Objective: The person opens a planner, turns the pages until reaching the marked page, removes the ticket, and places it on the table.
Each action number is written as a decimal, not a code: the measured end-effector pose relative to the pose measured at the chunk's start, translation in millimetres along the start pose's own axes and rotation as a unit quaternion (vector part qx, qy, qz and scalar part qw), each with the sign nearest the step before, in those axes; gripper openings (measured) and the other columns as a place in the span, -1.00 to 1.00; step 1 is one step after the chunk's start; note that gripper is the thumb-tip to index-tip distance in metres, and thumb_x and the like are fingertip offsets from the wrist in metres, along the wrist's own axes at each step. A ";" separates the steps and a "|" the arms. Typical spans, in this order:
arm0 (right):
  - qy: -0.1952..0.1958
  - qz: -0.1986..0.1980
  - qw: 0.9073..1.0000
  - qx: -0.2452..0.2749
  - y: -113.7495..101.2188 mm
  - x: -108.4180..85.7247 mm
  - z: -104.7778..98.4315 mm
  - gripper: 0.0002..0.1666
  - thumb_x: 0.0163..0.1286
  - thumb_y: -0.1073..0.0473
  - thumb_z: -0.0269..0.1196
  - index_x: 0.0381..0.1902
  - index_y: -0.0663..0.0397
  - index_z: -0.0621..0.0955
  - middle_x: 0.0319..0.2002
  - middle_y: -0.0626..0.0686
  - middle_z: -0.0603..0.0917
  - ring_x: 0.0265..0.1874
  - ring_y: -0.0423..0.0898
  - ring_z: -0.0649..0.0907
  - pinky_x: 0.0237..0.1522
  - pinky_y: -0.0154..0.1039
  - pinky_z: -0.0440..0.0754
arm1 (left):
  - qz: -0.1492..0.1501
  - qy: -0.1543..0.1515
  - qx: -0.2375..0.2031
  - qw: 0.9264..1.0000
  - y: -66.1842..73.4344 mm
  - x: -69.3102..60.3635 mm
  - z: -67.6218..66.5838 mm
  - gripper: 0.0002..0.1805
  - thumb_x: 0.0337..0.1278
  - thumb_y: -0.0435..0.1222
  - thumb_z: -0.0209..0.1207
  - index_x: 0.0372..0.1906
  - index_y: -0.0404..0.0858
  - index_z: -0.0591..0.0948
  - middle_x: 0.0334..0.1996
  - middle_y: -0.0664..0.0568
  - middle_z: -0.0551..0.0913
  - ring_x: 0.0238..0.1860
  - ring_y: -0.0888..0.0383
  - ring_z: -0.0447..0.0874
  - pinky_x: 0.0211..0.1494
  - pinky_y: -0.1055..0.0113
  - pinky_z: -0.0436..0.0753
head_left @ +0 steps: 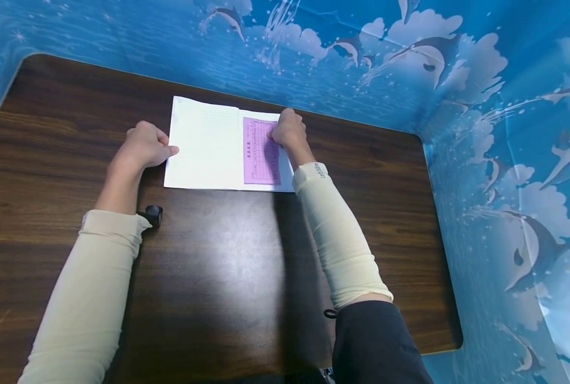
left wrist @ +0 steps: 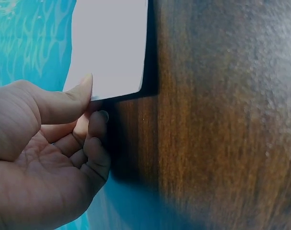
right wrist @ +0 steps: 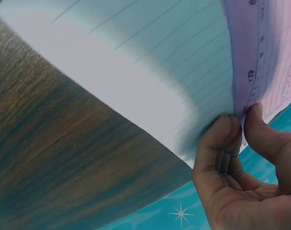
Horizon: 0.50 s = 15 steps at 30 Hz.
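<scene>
An open notebook [head_left: 203,149] with white lined pages lies near the far edge of the table. On its right-hand page is a pink printed form [head_left: 261,152] with a table grid and dark characters. My left hand [head_left: 147,145] pinches the notebook's left edge, thumb on top of the page and fingers curled beneath, as the left wrist view shows. My right hand [head_left: 290,129] pinches the pink form's edge between thumb and fingers. In the right wrist view, the form [right wrist: 246,62] rises along its held edge beside the lined page [right wrist: 150,62]. The form's far right part is hidden behind my right hand.
The dark wood-grain table [head_left: 218,277] extends around the notebook. A blue curtain [head_left: 145,42] with dolphins hangs along the far and right sides. A small black object [head_left: 153,215] shows by my left wrist.
</scene>
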State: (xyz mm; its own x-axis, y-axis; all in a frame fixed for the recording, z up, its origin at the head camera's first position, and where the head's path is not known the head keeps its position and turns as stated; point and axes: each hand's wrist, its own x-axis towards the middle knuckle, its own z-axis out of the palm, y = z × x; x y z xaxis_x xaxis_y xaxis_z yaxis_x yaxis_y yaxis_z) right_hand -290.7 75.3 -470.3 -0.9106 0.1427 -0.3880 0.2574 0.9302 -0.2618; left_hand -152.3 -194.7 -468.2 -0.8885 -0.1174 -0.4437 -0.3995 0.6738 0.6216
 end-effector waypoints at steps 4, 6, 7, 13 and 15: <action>-0.005 -0.006 1.000 0.014 1.4 -8.1 -1.3 -0.74 0.45 0.12 0.45 -0.01 0.07 0.67 -0.02 0.04 0.74 -0.09 -0.02 0.67 0.01 -0.15 0.69 | 0.001 0.001 -0.003 1.000 -0.8 0.9 0.4 -0.67 0.59 -0.23 0.17 -0.35 -0.36 0.59 -0.06 -0.30 0.34 -0.01 -0.21 0.31 -0.12 -0.03 0.40; -0.013 -0.015 0.999 0.027 4.3 -14.5 -4.4 -0.73 0.48 0.10 0.42 0.00 0.12 0.66 -0.12 0.04 0.70 -0.17 -0.06 0.65 -0.07 -0.23 0.66 | 0.001 -0.001 -0.003 1.000 -1.7 1.4 0.1 -0.66 0.59 -0.22 0.17 -0.36 -0.36 0.59 -0.09 -0.29 0.34 -0.03 -0.20 0.32 -0.14 -0.01 0.40; -0.021 -0.011 0.999 0.036 6.7 -7.6 -2.8 -0.71 0.45 0.08 0.45 -0.03 0.11 0.67 -0.22 0.03 0.68 -0.27 -0.09 0.65 -0.18 -0.27 0.63 | 0.001 -0.001 -0.003 1.000 -2.3 1.5 -0.1 -0.66 0.59 -0.22 0.18 -0.36 -0.36 0.60 -0.11 -0.28 0.35 -0.05 -0.19 0.33 -0.14 -0.01 0.40; -0.050 0.017 0.995 0.086 14.0 -0.6 -7.1 -0.58 0.38 -0.04 0.52 -0.02 0.14 0.72 -0.47 -0.06 0.50 -0.58 -0.19 0.47 -0.48 -0.36 0.40 | 0.003 -0.003 -0.004 1.000 -4.0 3.3 -1.0 -0.63 0.58 -0.20 0.20 -0.42 -0.32 0.57 -0.25 -0.20 0.34 -0.17 -0.11 0.33 -0.20 0.04 0.38; -0.059 0.018 0.994 0.089 13.3 -4.6 -9.3 -0.58 0.43 -0.07 0.48 -0.01 0.13 0.71 -0.42 -0.06 0.49 -0.52 -0.20 0.47 -0.47 -0.37 0.39 | 0.000 -0.004 -0.004 1.000 -4.2 3.3 -1.6 -0.65 0.58 -0.20 0.20 -0.36 -0.36 0.59 -0.21 -0.22 0.35 -0.14 -0.13 0.33 -0.17 0.02 0.39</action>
State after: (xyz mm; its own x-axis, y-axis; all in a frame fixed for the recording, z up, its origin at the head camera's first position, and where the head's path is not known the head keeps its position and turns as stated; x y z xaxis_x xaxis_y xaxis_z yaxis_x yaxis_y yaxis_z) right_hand -286.1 90.1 -463.7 -0.8580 0.1236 -0.4985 0.3517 0.8488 -0.3948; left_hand -153.9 -199.0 -471.2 -0.8869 -0.1114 -0.4484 -0.4009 0.6681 0.6269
